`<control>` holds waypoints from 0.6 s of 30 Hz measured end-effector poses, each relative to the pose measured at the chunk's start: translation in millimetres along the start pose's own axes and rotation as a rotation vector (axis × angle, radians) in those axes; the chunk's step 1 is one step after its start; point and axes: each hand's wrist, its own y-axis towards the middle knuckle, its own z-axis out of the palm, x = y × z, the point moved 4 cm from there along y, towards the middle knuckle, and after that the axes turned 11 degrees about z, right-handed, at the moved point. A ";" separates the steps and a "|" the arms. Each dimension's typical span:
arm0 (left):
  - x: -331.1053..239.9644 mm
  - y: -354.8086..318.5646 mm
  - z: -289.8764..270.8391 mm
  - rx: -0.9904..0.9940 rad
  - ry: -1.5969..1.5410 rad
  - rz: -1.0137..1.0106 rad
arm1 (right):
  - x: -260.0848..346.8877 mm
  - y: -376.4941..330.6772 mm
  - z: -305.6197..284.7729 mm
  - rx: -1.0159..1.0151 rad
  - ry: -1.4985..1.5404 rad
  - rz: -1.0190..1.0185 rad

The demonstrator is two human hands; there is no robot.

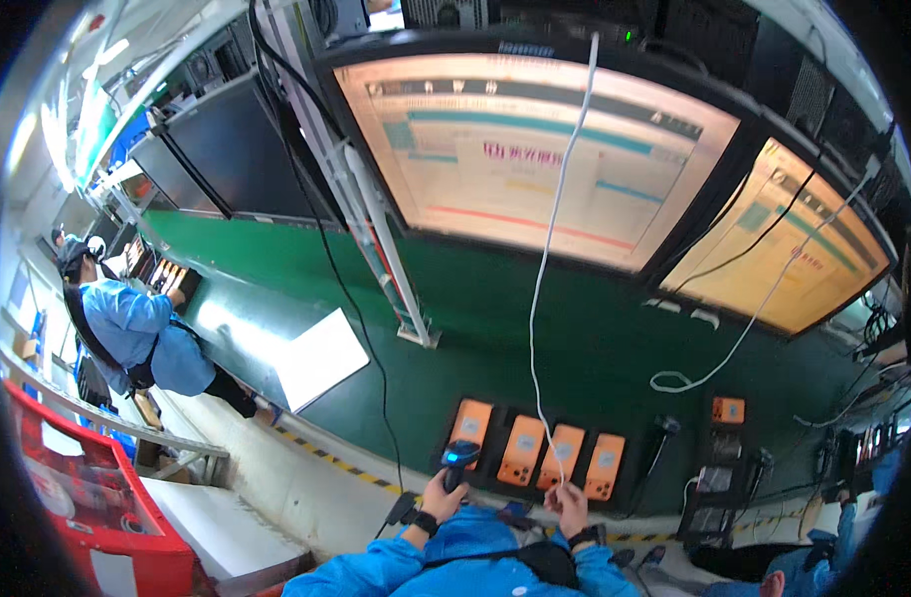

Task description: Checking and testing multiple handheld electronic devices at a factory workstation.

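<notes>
My left hand (pixel 442 497) is wrapped round the grip of a black handheld barcode scanner (pixel 460 455) with a blue light on its head. The scanner is at the left end of a black tray (pixel 490 460), close to the leftmost orange device (pixel 472 424). Several orange handheld devices with pale labels lie side by side in that tray. With closed fingers, my right hand (pixel 568 505) pinches the lower end of a white cable (pixel 537 328) hanging from above the large monitor. This hand is over the near end of an orange device (pixel 562 456); the cable's tip is hidden.
Two lit monitors (pixel 535 149) hang above the green bench (pixel 455 368). A metal post (pixel 376 239) stands on it beside a white board (pixel 321 360). Another orange device (pixel 728 410) lies to the right. A person in blue (pixel 137 318) works at far left, behind a red crate (pixel 88 497).
</notes>
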 end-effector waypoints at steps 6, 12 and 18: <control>23.2 31.7 -15.4 0.037 0.145 0.004 | 31.8 13.6 56.8 0.083 -0.190 0.007; 24.4 59.6 -41.7 0.028 0.141 0.144 | 31.9 60.2 128.4 0.063 -0.230 0.051; 39.4 69.9 -55.8 0.187 0.075 -0.007 | -2.4 111.4 154.1 -0.235 -0.200 -0.080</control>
